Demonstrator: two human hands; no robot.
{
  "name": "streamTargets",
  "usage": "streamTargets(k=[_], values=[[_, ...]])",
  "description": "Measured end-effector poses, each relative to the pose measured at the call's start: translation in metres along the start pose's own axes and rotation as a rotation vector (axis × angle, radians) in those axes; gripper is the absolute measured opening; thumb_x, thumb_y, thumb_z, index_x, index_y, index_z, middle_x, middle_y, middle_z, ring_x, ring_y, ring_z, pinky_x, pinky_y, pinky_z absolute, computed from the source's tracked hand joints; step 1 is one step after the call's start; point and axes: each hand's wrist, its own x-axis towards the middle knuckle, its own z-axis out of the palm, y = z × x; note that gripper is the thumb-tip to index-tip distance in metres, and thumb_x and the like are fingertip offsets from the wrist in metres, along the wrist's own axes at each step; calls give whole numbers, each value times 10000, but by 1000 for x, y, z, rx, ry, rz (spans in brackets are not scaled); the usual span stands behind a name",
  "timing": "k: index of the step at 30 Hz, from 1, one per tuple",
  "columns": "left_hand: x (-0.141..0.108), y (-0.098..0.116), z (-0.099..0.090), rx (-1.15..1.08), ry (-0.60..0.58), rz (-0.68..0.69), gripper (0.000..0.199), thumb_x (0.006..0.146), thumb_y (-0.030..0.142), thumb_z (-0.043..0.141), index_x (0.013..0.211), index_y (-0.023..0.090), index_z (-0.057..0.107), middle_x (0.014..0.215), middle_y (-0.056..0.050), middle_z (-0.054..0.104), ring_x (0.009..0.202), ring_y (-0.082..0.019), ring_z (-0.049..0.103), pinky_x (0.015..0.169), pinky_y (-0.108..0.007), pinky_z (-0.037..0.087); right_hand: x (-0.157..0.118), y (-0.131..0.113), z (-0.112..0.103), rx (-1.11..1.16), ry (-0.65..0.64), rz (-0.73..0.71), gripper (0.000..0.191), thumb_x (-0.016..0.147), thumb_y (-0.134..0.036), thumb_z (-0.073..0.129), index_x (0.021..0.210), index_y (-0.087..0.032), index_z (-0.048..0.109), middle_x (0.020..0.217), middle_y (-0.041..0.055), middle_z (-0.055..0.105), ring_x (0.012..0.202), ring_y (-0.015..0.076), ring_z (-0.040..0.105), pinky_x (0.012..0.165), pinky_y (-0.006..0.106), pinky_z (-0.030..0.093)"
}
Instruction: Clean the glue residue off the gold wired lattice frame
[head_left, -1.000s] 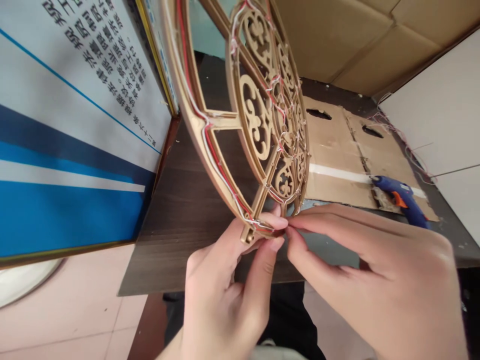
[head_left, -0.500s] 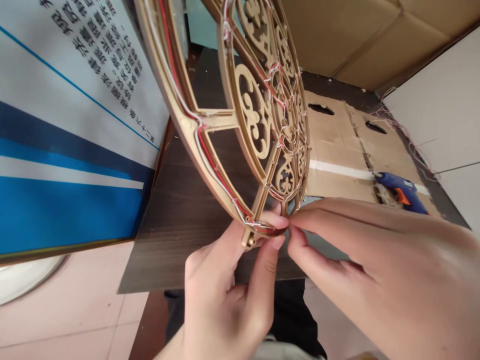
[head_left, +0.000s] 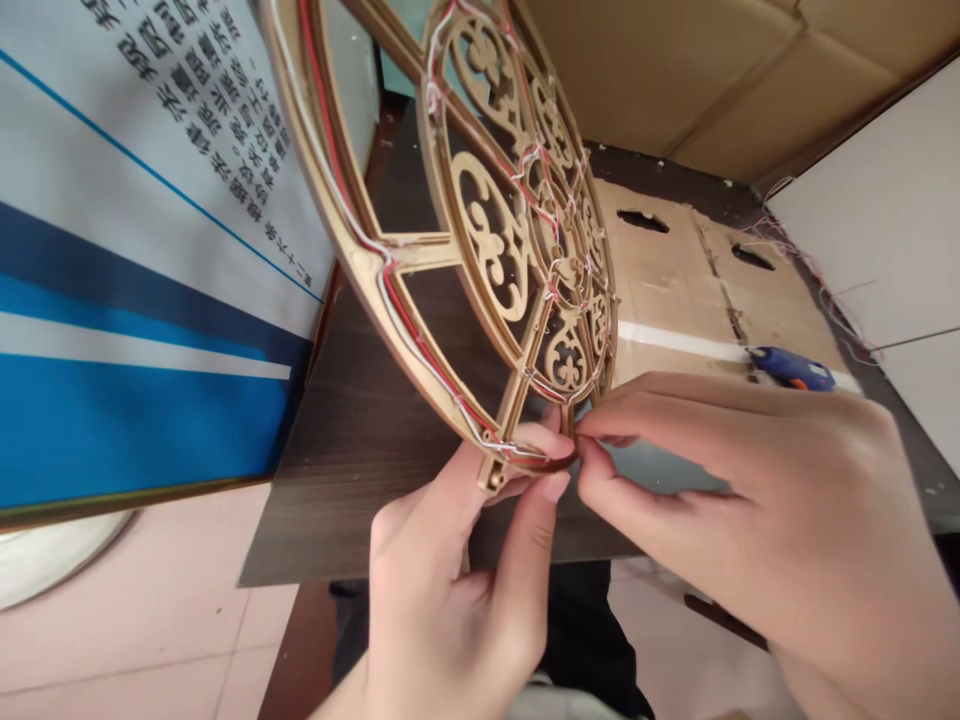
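A round gold openwork frame (head_left: 448,240) with scroll ornaments stands tilted on edge above the dark table. Red and white wires (head_left: 420,335) run along the groove of its rim and across its spokes. My left hand (head_left: 465,580) is closed round the bottom of the rim, thumb in front and fingers behind, beside a small tab with a hole. Thumb and forefinger of my right hand (head_left: 720,480) are pinched together at the rim, just right of my left thumb, where the wires run. Whatever lies between those fingertips is hidden.
A flattened cardboard sheet (head_left: 660,280) with hand holes covers the table's right part, with a blue glue gun (head_left: 793,368) on it. Thin loose wires (head_left: 825,290) lie along the right edge. A printed board (head_left: 150,300) stands at left, a cardboard wall (head_left: 720,80) behind.
The frame's upper part has tipped slightly to the left. My right hand has shifted a little, its wrist turned, covering more of the glue gun; my left hand keeps its hold.
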Motion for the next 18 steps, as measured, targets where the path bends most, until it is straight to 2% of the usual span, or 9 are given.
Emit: streamTargets(k=[4,9,12,15,18], values=[[0,0,1,-42,0,-18,265,961,95,680,1164,264,693,1105,36,793,978,-100,792,963,-137,618,-2,10,-4,90,18,-23,186,896,-86,679,794,-241,701,785,-81,768,637,69,680,585,201,517],[0,-2,3,-43,9,-16,272,959,87,672,1174,255,675,1119,31,790,994,-93,786,970,-125,610,-1,21,-4,146,19,-116,182,900,-122,797,1004,-268,765,984,-81,828,830,65,770,771,142,601],[0,-3,2,-59,7,-28,266,960,85,668,1170,249,672,1142,31,786,1036,-89,779,994,-108,592,0,23,-1,177,29,-143,176,884,-110,816,971,-253,762,963,-74,827,860,75,782,826,136,614],[-1,-3,2,-66,1,-24,262,959,82,667,1162,248,672,1176,26,784,1087,-106,774,1019,-126,591,-3,22,3,186,68,-141,181,852,-64,830,905,-222,758,921,-51,820,816,67,775,812,107,607],[0,-3,2,-18,14,-10,262,962,84,668,1163,251,676,1156,36,792,1050,-94,781,1008,-115,591,-9,17,7,188,100,-76,195,847,-48,827,880,-226,757,912,-62,808,781,45,757,801,76,587]])
